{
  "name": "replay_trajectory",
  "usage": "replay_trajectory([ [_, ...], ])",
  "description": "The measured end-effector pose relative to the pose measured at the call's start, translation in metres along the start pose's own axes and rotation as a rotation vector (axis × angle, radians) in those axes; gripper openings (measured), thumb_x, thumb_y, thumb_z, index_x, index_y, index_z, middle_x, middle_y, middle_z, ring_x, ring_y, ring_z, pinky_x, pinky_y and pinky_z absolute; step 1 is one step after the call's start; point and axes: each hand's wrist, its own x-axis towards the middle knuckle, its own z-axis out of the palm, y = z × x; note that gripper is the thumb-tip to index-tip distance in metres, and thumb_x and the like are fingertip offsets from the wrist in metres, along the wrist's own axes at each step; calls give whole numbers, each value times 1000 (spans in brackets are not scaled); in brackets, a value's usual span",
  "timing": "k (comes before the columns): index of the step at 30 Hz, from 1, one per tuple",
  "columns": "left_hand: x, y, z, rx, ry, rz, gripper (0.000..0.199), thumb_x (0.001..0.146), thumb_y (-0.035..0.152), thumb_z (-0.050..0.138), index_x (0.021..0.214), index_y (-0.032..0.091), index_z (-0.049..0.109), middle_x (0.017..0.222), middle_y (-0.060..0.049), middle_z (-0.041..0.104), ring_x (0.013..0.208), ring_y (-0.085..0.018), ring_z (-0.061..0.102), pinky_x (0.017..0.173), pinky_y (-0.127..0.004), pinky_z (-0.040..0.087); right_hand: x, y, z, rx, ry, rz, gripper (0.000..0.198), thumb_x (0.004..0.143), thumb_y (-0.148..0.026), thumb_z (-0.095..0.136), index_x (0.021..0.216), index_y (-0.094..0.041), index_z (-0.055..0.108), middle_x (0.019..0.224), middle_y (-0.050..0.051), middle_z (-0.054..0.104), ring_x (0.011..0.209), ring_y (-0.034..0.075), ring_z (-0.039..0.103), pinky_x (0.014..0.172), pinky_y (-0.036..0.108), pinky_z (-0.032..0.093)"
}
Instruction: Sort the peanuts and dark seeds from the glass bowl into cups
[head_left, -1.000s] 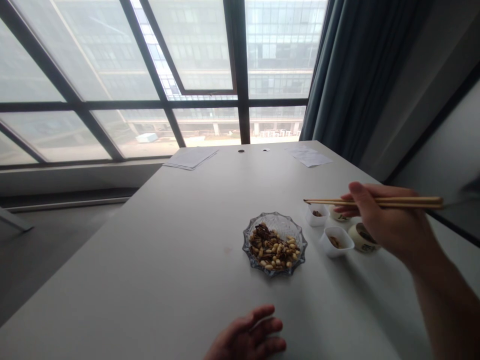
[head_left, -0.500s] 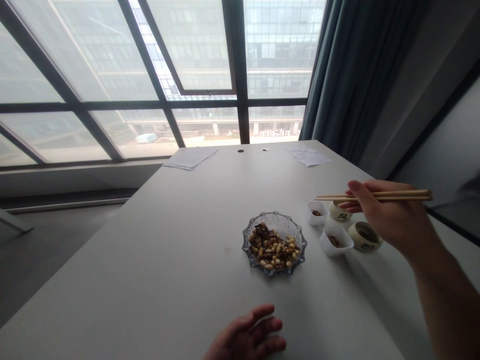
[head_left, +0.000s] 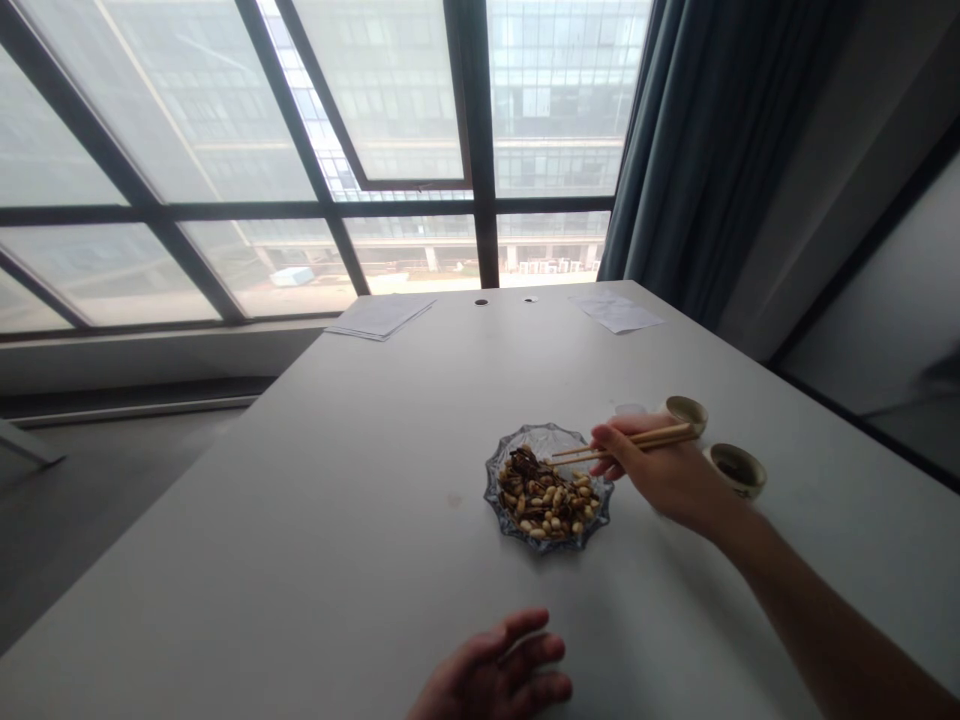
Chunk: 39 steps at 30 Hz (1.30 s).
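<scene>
My right hand [head_left: 660, 465] is closed around a pair of wooden chopsticks [head_left: 652, 436]. Their tips, slightly apart, reach over the glass bowl [head_left: 495, 500] from its right side. Whether they touch the food is unclear, and nothing shows between them. In the bowl lie pale peanuts [head_left: 553, 500] mixed with dark brown dried strips [head_left: 525, 460]. Near the table's front edge my left hand [head_left: 502, 665] rests with its fingers apart, holding nothing, below the bowl and not touching it.
Two small ceramic cups, a far one [head_left: 688, 412] and a near one [head_left: 739, 470], stand right of the bowl. A white plastic cup [head_left: 630, 410] is mostly hidden behind my right hand. Papers [head_left: 382, 316] and another sheet [head_left: 619, 312] lie at the white table's far end, below the windows.
My right hand has moved left and down with the chopsticks, from above the small cups to the glass bowl. It now covers most of the white plastic cups. My left hand stays put.
</scene>
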Motion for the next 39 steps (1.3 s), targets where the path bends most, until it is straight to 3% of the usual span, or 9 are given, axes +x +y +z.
replay_trajectory([
  [5,0,0,2,1,8,2,35,83,33,64,115,22,73,113,-2,78,107,-21,67,103,-32,36,5,11,12,38,-17,20,41,95,-54,57,85,-18,73,74,5,77,69,23,76,59,29,60],
  [10,-1,0,3,14,28,5,34,84,32,61,114,22,73,113,-1,78,107,-20,67,103,-32,36,4,9,11,-15,83,25,44,95,-56,54,82,-18,73,82,8,79,66,23,76,57,28,60],
  [14,0,1,3,18,27,-2,34,83,32,62,113,22,74,111,-1,79,106,-20,67,103,-32,36,-7,-12,-15,-143,210,13,44,95,-56,55,82,-18,75,73,8,78,65,23,76,57,28,61],
  [17,0,0,6,4,39,-3,34,83,32,62,115,23,73,112,0,79,106,-19,67,103,-32,37,-22,-28,-45,-170,303,87,42,91,-57,61,87,-18,76,74,9,78,62,25,76,52,31,62],
  [22,-2,2,10,13,32,-12,34,83,31,64,114,22,73,112,0,79,106,-18,67,104,-31,36,-37,-34,-81,-402,470,82,39,91,-56,59,80,-22,75,64,8,75,61,29,75,48,34,62],
  [27,-3,3,9,16,20,-7,34,82,31,65,114,22,74,111,0,79,105,-19,67,104,-31,36,-36,-34,-83,-425,434,90,44,89,-60,58,70,-23,73,67,8,76,57,28,74,38,33,55],
  [33,-2,0,7,7,34,-6,33,84,30,62,114,22,73,111,-1,79,106,-19,67,102,-31,37,-34,-41,-66,-341,422,70,44,91,-59,59,83,-20,77,65,8,75,59,27,74,50,33,59],
  [39,0,0,1,9,21,2,34,85,31,61,115,22,72,114,-3,78,107,-20,67,100,-31,38,-20,-31,-33,-146,154,94,44,90,-59,61,87,-18,75,71,7,77,65,24,76,55,29,59],
])
